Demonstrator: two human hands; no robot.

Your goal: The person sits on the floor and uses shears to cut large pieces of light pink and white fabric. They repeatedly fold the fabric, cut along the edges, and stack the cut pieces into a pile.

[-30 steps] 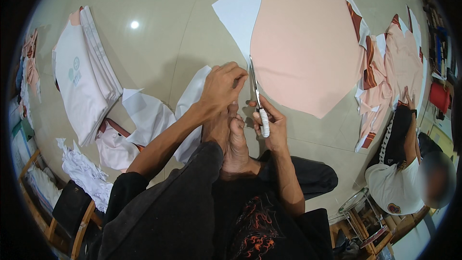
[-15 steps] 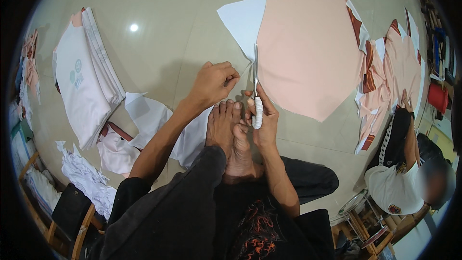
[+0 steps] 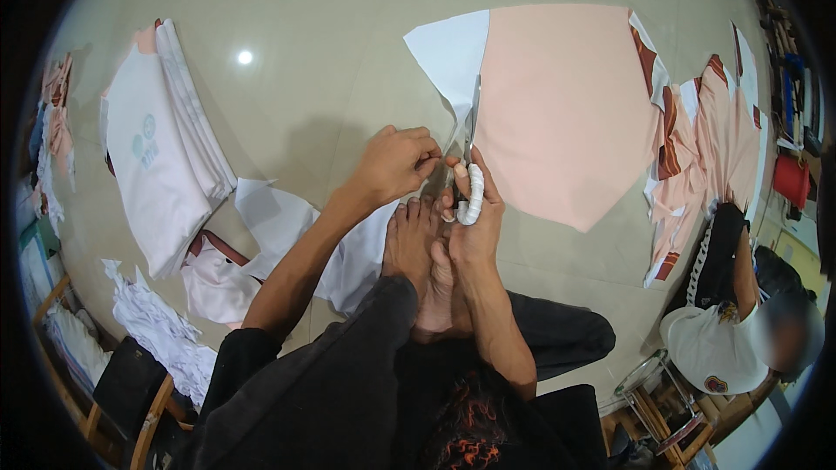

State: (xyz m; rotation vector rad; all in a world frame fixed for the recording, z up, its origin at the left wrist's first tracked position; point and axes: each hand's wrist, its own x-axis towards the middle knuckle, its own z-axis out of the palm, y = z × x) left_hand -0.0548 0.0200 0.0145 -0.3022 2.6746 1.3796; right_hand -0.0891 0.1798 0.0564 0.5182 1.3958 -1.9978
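My right hand (image 3: 477,224) grips a pair of scissors (image 3: 476,117) whose handle is wrapped in white. Their blades point away from me along the seam between a large peach fabric panel (image 3: 562,113) and a white fabric piece (image 3: 451,52). Thumb and fingers of my left hand (image 3: 394,164) are pinched together beside the scissors, where a narrow white strip trails down from the white piece. The fabric lies flat on the floor beyond my bare feet (image 3: 409,239). What sits exactly between my left fingertips is partly hidden.
Folded pale garments (image 3: 161,157) and white fabric scraps (image 3: 165,331) lie to the left. On the right, peach and brown cut pieces (image 3: 701,139) are bunched near a seated person (image 3: 714,348). A stool (image 3: 662,400) stands at lower right; a wooden chair (image 3: 144,409) at lower left.
The scissors' handle has swung wider and their blades tilt slightly right. My left hand has come a little nearer to them. The other person's hand has drawn back from the bunched fabric.
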